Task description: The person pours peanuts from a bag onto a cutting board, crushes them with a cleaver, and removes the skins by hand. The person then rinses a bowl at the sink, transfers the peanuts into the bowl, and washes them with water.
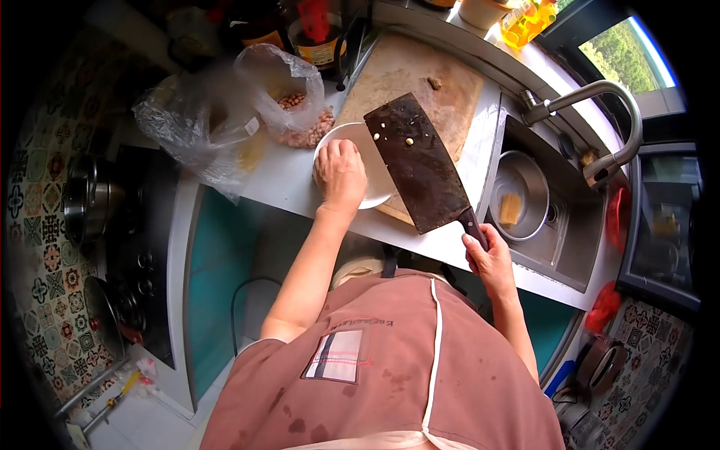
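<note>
My right hand [491, 259] is closed round the handle of a broad, dark cleaver [420, 172], held flat above the front of the cutting board [382, 64]. A few small pale pieces, possibly garlic [409, 141], lie on the blade. My left hand [341, 176] is over the left side of a white bowl [375, 176], with its fingers curled together; what they hold, if anything, is hidden. The bowl sits beside the blade, near the board's front left. On the board's far part lies a small brown lump [434, 83].
Left of the bowl, clear plastic bags [202, 127] stand with peanuts [311, 131] spilling into view. Right of the board, a sink [551, 255] holds a metal basin [525, 169] with a yellow sponge [511, 209], under a curved faucet [637, 112]. Far left is a stove [142, 259].
</note>
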Tool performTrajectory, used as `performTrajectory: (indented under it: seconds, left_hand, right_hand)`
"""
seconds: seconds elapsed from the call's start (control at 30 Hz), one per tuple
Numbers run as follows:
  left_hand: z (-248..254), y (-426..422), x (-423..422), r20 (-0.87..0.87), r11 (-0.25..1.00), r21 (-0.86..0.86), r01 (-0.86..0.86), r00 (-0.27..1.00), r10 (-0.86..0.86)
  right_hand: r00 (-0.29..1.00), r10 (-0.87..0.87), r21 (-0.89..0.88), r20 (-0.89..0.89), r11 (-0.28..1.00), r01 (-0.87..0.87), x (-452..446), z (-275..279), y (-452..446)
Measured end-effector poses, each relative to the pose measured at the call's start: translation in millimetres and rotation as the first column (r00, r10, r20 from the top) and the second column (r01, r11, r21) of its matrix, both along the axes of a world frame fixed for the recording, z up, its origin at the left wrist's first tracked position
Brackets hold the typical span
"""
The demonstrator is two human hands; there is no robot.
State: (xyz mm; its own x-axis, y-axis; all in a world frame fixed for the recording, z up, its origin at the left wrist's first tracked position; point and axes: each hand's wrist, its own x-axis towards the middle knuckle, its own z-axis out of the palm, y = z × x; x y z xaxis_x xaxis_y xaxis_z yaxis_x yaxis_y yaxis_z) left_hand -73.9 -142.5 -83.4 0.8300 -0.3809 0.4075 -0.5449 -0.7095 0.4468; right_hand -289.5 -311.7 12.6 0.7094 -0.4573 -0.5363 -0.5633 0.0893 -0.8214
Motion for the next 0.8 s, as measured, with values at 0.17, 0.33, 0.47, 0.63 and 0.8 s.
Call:
performTrajectory:
  seconds: [0.17, 0.33, 0.47, 0.63, 0.8]
  left_hand:
    - [34, -47, -3, 0.066, 0.973, -0.216, 0.081, 0.996, -0.068]
    - [40, -84, 3, 0.16, 0.979, -0.201, 0.043, 0.987, -0.011]
    - [36, -69, 2, 0.081, 0.975, -0.222, -0.031, 0.995, 0.05]
    - [21, -47, 8, 0.122, 0.984, -0.112, -0.142, 0.98, 0.155]
    - [-12, -12, 9, -0.007, 0.992, 0.102, -0.07, 0.997, 0.072]
  right_hand:
    - [0.999, 0.037, -0.085, -0.019, 0.996, -0.038, -4, 3, 1]
    - [0.997, 0.062, -0.103, -0.052, 0.992, -0.067, -7, 14, 13]
    - [0.997, 0.063, -0.005, -0.035, 0.998, -0.063, -14, 14, 14]
    - [1.0, 0.021, 0.086, -0.017, 0.996, -0.019, -24, 11, 12]
    - [0.994, -0.105, 0.113, 0.032, 0.988, 0.101, -32, 10, -7]
